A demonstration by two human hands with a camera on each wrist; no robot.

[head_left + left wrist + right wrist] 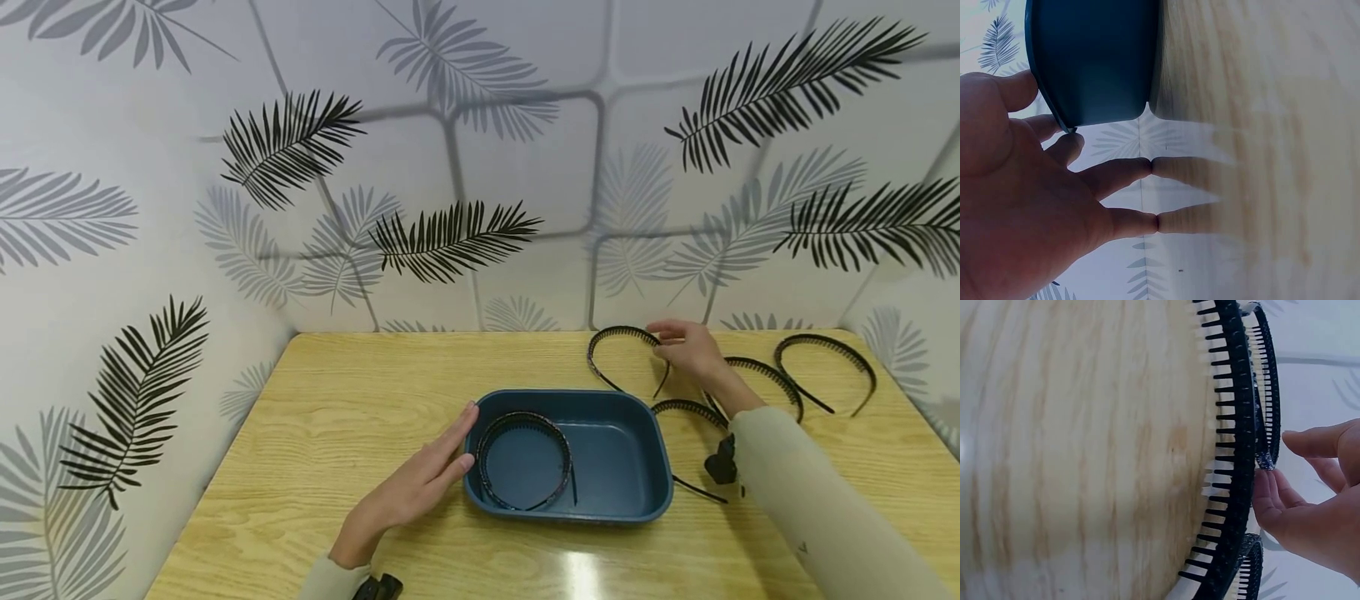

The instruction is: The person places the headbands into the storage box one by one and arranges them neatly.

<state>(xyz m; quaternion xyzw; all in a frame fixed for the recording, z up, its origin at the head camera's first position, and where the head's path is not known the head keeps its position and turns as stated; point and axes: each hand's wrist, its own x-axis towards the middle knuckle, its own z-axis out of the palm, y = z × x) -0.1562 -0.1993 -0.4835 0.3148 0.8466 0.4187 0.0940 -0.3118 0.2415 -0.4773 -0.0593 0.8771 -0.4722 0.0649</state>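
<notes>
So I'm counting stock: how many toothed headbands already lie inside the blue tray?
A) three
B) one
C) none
B: the head view shows a single black headband lying in the blue tray, while the other headbands lie out on the wooden table.

Bright, even overhead light; white glare at six o'clock on the glossy pale wooden desk [337,400]. Head view bows at edges; wrist views blur close up.

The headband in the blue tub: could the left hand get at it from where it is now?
Probably yes. The left hand rests open against the tub wall, right beside the headband, and the tub is open-topped with nothing lying over it. The hand would only need to lift over the low rim.
</notes>
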